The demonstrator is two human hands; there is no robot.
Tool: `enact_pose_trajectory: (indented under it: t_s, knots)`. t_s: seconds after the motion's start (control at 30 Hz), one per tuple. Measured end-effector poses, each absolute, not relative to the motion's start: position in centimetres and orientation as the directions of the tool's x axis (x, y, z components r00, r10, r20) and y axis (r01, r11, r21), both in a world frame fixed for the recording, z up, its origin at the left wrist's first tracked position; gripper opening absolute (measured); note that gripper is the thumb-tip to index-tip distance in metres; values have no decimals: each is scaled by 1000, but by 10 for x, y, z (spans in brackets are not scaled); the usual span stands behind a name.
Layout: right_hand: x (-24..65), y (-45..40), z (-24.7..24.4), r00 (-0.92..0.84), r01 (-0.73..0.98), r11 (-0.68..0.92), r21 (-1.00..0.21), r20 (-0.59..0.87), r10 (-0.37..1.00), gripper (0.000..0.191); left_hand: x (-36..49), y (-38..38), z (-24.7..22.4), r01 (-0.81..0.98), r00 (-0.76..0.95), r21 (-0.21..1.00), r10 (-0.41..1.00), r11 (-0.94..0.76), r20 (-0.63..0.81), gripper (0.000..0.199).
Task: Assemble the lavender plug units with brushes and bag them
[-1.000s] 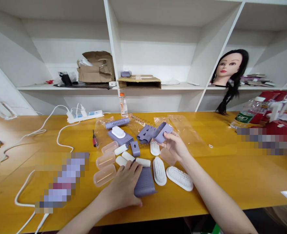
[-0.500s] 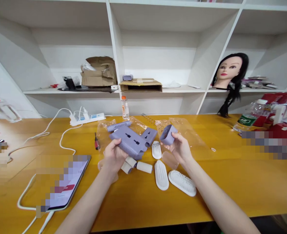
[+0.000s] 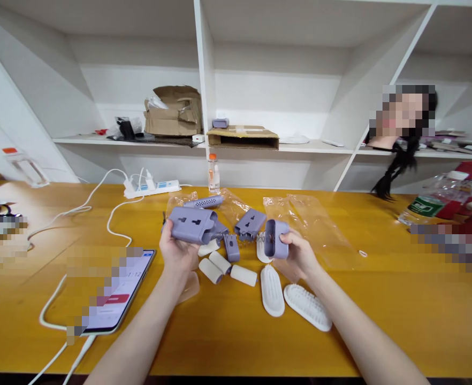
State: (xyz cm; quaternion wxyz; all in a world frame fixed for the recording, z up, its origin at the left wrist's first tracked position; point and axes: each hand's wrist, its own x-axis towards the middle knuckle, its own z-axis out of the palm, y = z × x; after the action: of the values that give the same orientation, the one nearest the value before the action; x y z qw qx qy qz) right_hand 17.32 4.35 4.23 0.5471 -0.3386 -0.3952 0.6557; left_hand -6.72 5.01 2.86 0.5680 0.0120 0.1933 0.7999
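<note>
My left hand (image 3: 177, 254) is closed around a flat lavender plastic housing (image 3: 191, 224) with two keyhole-shaped slots, held tilted above the table. Between thumb and fingers, my right hand (image 3: 300, 254) grips a short hollow lavender plastic cap (image 3: 282, 239), its opening turned left towards the housing. A thin metal coil spring (image 3: 260, 238) runs leftward from near the cap's opening; whether it is attached cannot be made out. Between the hands lie another slotted lavender piece (image 3: 251, 223) and a small lavender part (image 3: 231, 248). White rollers (image 3: 244, 275) and bristled oval white pads (image 3: 272, 291) lie below.
Clear plastic bags (image 3: 316, 224) and a perforated lavender piece (image 3: 204, 202) lie behind the hands. A phone (image 3: 115, 299) with cables is at left, near a power strip (image 3: 155, 188). Bottles stand at the back (image 3: 214, 174) and right (image 3: 428, 200). White shelving (image 3: 276, 85) rises behind.
The housing has shifted left and turned more level, baring the small lavender part and more rollers. The cap has turned and come down slightly. My view has swung a little left.
</note>
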Motion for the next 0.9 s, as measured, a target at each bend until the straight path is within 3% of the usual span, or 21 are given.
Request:
enact_pose_trajectory:
  t_s: [0.3, 0.57, 0.73, 0.9]
  knots:
    - [171, 49, 27, -247, -422, -75, -904, 35, 968, 21, -53, 44, 25, -844, -371, 452, 923, -290, -101, 28]
    - [156, 40, 15, -313, -203, -118, -972, -50, 949, 32, -20, 29, 22, -839, -227, 511, 974, -185, -20, 38]
    - [153, 33, 20, -327, -225, -171, -959, -91, 941, 33, -14, 26, 19, -863, -104, 497, 994, -97, 12, 42]
    - [156, 35, 17, -427, -296, -235, -926, -92, 900, 33, -12, 24, 18, -860, -126, 506, 989, -66, -84, 41]
